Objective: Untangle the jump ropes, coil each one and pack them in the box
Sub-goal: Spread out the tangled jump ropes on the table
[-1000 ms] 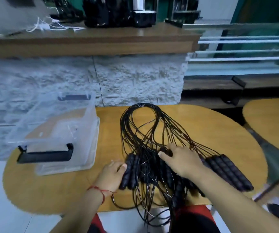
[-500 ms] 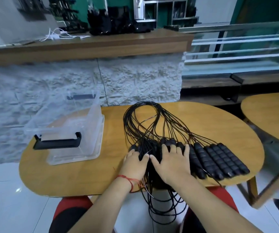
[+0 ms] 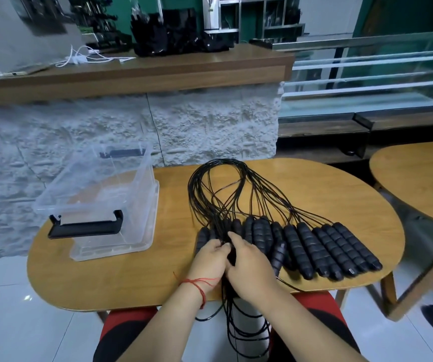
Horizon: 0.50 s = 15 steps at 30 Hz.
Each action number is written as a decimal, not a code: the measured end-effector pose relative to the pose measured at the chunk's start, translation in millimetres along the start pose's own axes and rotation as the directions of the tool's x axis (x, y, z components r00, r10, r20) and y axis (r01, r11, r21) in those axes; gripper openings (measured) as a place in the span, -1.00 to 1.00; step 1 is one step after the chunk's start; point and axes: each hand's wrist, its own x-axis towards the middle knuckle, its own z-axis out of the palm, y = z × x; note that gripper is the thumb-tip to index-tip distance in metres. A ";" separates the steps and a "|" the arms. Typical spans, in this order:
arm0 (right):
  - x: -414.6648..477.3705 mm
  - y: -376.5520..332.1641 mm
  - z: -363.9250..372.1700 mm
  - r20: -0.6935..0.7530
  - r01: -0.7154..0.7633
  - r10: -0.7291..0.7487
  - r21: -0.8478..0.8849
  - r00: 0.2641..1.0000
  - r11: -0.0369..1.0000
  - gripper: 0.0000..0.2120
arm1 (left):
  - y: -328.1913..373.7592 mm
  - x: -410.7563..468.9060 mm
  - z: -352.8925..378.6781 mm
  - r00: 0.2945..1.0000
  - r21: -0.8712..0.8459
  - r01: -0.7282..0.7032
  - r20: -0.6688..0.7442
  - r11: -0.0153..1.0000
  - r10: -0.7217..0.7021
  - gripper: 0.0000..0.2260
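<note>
Draws left hand (image 3: 209,260) and right hand (image 3: 252,269) together off the handles (image 3: 312,246), both now curled round the bunched jump ropes (image 3: 236,197) at the near edge of the surface (image 3: 100,283).

Table (image 3: 314,194): wood, smooth, low satin sheen. Box (image 3: 142,205): clear plastic, glossy, see-thru; latches (image 3: 86,227) black plastic, matt. Cords (image 3: 210,184): black, thin, smooth w/ slight gloss. Grips (image 3: 312,246): black, ribbed, matt, poss. foam, too soft in focus to be sure. Wall (image 3: 210,126): white, rough, stone-like texture. Counter (image 3: 131,74): wood, smooth top, semi-matt. Floor (image 3: 1,322): pale tile, glossy, reflective. Thread (image 3: 199,282) on wrist: red, thin, matt fibre.
</note>
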 end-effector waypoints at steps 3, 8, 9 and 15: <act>-6.5 -6.4 7.4 0.050 -0.010 0.005 0.097 0.999 0.995 -0.34 | 0.6 4.6 2.5 0.984 -0.303 0.158 -0.032 0.940 -0.176 -0.58; 11.1 -7.1 6.4 0.110 -0.186 0.158 0.320 0.981 0.929 -0.42 | -3.0 19.1 -0.8 0.967 -0.379 0.245 0.034 0.892 -0.251 -0.42; 13.6 -9.9 4.4 0.138 -0.212 0.170 0.392 0.976 0.895 -0.42 | 0.6 17.6 -4.5 0.960 -0.413 0.274 0.060 0.868 -0.275 -0.40; 10.8 -30.3 5.0 0.181 -0.162 0.081 0.496 0.980 0.853 -0.31 | 10.8 10.5 -18.6 0.922 -0.514 0.383 0.157 0.767 -0.355 -0.69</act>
